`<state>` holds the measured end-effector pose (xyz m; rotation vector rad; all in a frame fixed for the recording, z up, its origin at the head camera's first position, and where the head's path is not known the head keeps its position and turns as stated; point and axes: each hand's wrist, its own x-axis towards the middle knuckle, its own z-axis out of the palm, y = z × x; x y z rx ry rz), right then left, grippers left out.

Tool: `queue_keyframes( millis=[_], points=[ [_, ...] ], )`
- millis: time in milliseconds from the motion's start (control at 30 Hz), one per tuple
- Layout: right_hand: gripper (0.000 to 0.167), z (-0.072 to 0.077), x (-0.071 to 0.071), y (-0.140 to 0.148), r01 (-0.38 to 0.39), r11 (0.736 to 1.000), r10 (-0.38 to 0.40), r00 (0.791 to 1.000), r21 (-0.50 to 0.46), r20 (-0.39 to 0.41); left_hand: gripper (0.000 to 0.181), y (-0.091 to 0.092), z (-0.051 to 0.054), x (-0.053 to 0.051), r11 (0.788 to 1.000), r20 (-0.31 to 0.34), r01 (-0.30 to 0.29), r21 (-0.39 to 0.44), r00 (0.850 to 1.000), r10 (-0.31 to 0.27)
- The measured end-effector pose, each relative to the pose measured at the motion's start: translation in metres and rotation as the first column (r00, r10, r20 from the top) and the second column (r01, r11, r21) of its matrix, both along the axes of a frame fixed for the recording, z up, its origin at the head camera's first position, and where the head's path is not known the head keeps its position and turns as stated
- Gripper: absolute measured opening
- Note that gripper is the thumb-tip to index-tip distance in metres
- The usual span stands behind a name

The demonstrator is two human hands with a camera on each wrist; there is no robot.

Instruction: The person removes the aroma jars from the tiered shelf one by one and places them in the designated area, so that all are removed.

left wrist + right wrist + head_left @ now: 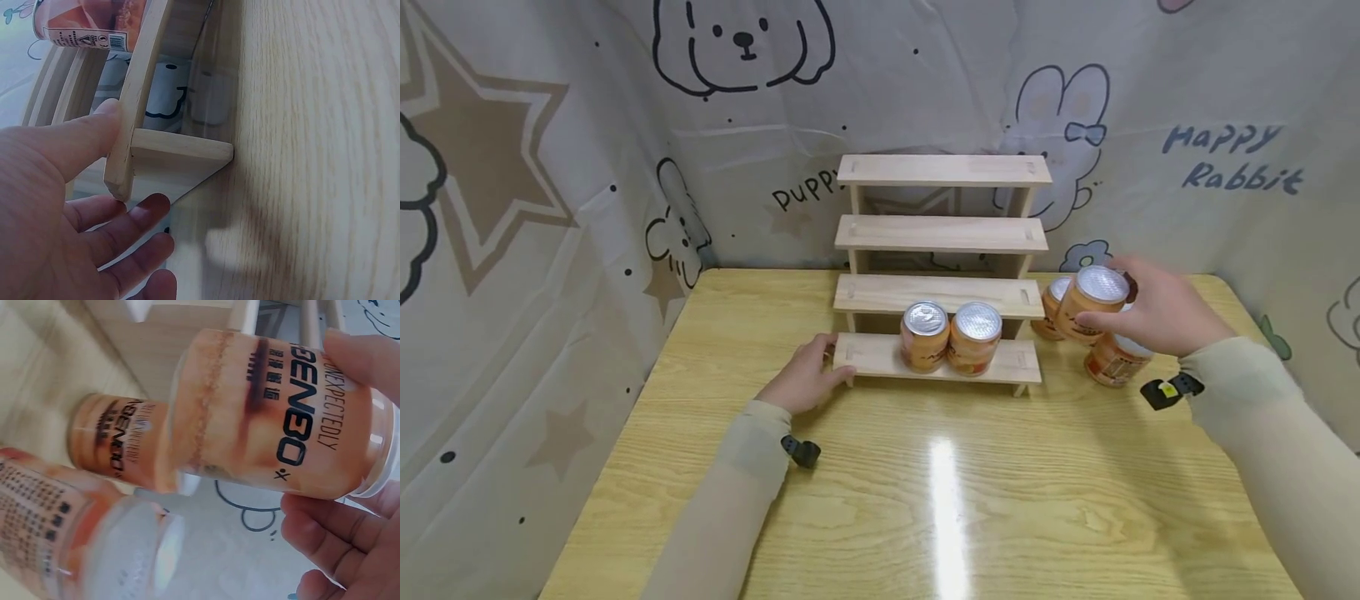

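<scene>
My right hand (1165, 307) grips an orange can (256, 412) with a silver lid, thumb on one side and fingers on the other. The can is lifted above two similar cans at the right of a stepped wooden shelf (940, 293): one can (1118, 360) in front, another can (1051, 310) behind, partly hidden. On the lowest step two more cans, a left can (925, 337) and a right can (975, 340), stand side by side. My left hand (805, 375) holds the left end of that step, thumb (94, 134) on top and fingers (134, 219) around the end.
All this stands on a yellow wood-grain table (850, 492). A patterned cloth (925, 75) hangs behind the table and along its sides. The shelf's upper steps (943, 170) rise toward the cloth at the back.
</scene>
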<state>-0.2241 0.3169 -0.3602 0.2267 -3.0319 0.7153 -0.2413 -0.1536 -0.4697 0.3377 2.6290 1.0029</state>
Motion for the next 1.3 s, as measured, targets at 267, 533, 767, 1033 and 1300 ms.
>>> queue_keyframes(
  millis=[267,533,767,1033,1300],
  points=[
    [0.095,-0.028,-0.002,-0.001,-0.012,0.999,0.009,0.998,0.039,0.056,0.075,0.0,-0.004,0.002,1.0,0.005,-0.012,0.014,1.0,0.011],
    [0.095,-0.049,0.003,0.008,-0.03,0.986,0.022,0.998,0.163,0.052,0.077,0.01,-0.013,0.007,0.998,0.04,0.013,0.058,0.999,-0.016],
    [0.089,-0.063,-0.006,0.001,-0.053,0.983,0.051,0.999,0.173,0.017,0.076,0.003,-0.008,0.004,0.999,0.011,-0.001,0.047,1.0,0.001],
    [0.085,-0.066,-0.009,-0.001,-0.043,0.986,0.036,0.998,0.158,0.051,0.075,0.0,-0.007,0.002,0.998,0.016,0.008,0.061,1.0,-0.009],
    [0.081,-0.069,-0.01,-0.003,-0.032,0.988,0.029,0.999,0.154,0.025,0.075,-0.003,-0.005,0.001,0.998,0.016,0.005,0.055,1.0,-0.006]
  ],
)
